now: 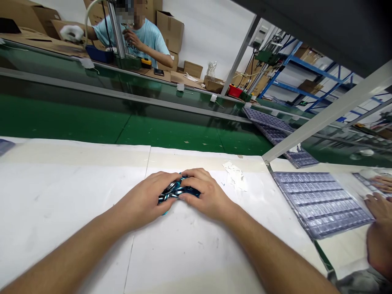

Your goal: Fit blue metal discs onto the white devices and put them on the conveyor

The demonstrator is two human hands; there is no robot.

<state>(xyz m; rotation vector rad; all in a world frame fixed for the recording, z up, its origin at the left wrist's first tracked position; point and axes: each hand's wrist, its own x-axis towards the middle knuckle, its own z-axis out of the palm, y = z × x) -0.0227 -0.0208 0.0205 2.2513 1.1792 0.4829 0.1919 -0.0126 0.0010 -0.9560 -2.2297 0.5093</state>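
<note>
A small heap of shiny blue and silver ring-like metal pieces [174, 189] lies on the white worktop [76, 196], gathered between my two hands. From the left, my left hand [154, 192] curls around the heap, its thumb low and its fingers behind. My right hand [205, 190] cups the other side, with bent fingers over the pieces. Both sets of fingers touch the heap and hide part of it. One blue edge shows under my left thumb. What exactly the pieces are, I cannot make out.
Torn white paper labels [235, 175] lie right of my hands. A clear compartment tray [321, 202] sits further right, near another person's hand [379, 208]. Beyond the worktop runs a green conveyor [171, 128], with more stacked trays [272, 126]. A co-worker [147, 38] sits across. A white post [324, 114] slants at right.
</note>
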